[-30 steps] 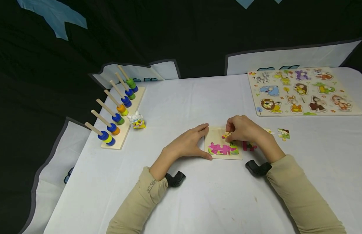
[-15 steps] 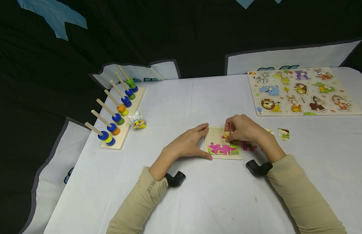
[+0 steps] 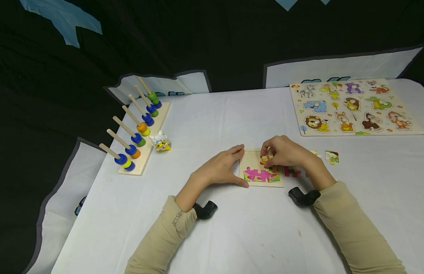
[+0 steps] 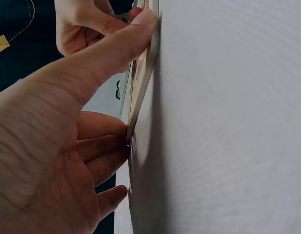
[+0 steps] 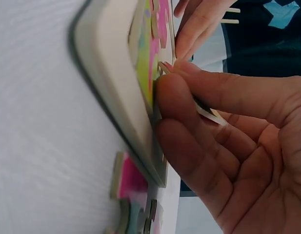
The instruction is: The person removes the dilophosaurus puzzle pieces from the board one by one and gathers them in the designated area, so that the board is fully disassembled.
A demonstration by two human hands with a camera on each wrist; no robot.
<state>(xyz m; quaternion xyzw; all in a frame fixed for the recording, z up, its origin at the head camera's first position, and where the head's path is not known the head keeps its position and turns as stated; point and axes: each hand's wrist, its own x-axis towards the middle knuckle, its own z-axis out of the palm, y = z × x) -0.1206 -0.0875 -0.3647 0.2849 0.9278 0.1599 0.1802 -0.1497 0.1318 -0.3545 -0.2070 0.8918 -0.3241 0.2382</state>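
A small square wooden puzzle board (image 3: 253, 156) lies on the table, with joined pink and green puzzle pieces (image 3: 259, 174) along its near side. My left hand (image 3: 216, 167) spans its left side, fingers fairly straight, thumb near the front corner and fingertips against the edge. Over the upper right of the board, my right hand (image 3: 284, 150) pinches a small yellow and red puzzle piece (image 3: 263, 160) between thumb and fingers. The fingers cover much of that piece in the right wrist view. A pink and dark loose puzzle piece (image 3: 291, 171) lies just right of the board.
More loose pieces, including a green and brown one (image 3: 332, 156), lie beyond the right wrist. An animal peg puzzle (image 3: 356, 106) occupies the back right. At left stand a peg rack with coloured rings (image 3: 143, 152) and a small yellow and white figurine (image 3: 160, 141).
My right fingers have shifted slightly left over the board and the pinched piece has turned, showing more of its yellow face. My left hand and the board have stayed in place.
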